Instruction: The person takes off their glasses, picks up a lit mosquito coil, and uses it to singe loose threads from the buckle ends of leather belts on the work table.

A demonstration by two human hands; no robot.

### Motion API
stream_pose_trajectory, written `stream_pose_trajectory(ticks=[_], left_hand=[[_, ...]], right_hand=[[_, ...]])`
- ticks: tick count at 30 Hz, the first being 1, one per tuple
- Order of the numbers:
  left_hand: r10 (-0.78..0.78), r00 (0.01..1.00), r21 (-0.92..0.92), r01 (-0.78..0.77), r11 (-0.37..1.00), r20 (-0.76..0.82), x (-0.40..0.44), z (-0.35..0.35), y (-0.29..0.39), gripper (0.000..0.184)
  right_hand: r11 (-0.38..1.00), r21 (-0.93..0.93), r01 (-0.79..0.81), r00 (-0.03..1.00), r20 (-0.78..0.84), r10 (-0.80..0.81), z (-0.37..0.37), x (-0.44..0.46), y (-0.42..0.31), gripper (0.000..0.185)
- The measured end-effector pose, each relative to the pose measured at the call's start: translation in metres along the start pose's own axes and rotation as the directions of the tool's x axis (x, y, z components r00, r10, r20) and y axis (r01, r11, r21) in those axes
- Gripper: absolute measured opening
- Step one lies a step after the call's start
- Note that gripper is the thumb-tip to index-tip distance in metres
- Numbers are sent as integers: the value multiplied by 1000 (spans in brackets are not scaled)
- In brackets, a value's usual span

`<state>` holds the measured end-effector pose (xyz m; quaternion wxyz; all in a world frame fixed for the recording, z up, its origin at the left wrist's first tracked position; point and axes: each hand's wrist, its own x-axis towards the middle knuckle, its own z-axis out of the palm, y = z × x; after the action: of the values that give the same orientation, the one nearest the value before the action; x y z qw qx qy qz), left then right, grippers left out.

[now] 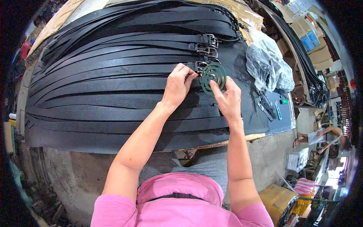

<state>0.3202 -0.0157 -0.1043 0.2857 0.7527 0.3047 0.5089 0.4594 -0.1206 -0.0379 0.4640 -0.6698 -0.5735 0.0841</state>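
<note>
A green mosquito coil (214, 77) is in my right hand (228, 99), with the thumb over its middle and the fingers behind it. My left hand (178, 84) has thumb and fingertips pinched together on a black belt (159, 69), close to its silver buckle (200, 67). The coil's left edge is beside that buckle and partly covers the area right of it. Exactly what lies between my left fingertips is mostly hidden. More black belts (124, 84) lie side by side under and around both hands, several with buckles at their right ends.
Crumpled clear plastic (269, 62) lies on the right of the table (245, 117), above dark scraps (266, 106) and a teal tool (278, 110). More black straps (315, 81) hang over a rack farther right. Another person (321, 136) is in the background, near a cardboard box (278, 202).
</note>
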Motion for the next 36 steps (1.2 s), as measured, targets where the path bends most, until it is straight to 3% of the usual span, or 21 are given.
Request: stream_pose_trajectory(ticks=[4, 9, 28, 30, 33, 35, 36], left_hand=[[-58, 998, -47, 59, 997, 17, 1, -3, 7, 10], [15, 1000, -23, -15, 1000, -19, 1, 0, 1, 10], [-1, 1000, -11, 1, 1000, -1, 2, 0, 2, 10], [1, 1000, -20, -1, 1000, -6, 2, -1, 2, 10], [-116, 987, -49, 123, 991, 114, 2, -5, 7, 15], [-42, 983, 41, 35, 999, 181, 0, -8, 13, 21], [-4, 976, 85, -14, 996, 217, -1, -8, 16, 24]], right_hand=[[997, -64, -40, 997, 69, 44, 3, 1, 2, 14], [998, -48, -30, 998, 59, 33, 5, 1, 4, 16], [994, -106, -18, 996, 88, 27, 1, 5, -3, 17], [996, -78, -36, 997, 69, 42, 1, 5, -2, 17], [994, 22, -110, 994, -23, 110, -3, 3, 4, 18], [983, 83, -162, 979, -107, 171, -9, 1, 8, 17], [964, 201, -175, 970, -135, 204, -9, -1, 14, 17]])
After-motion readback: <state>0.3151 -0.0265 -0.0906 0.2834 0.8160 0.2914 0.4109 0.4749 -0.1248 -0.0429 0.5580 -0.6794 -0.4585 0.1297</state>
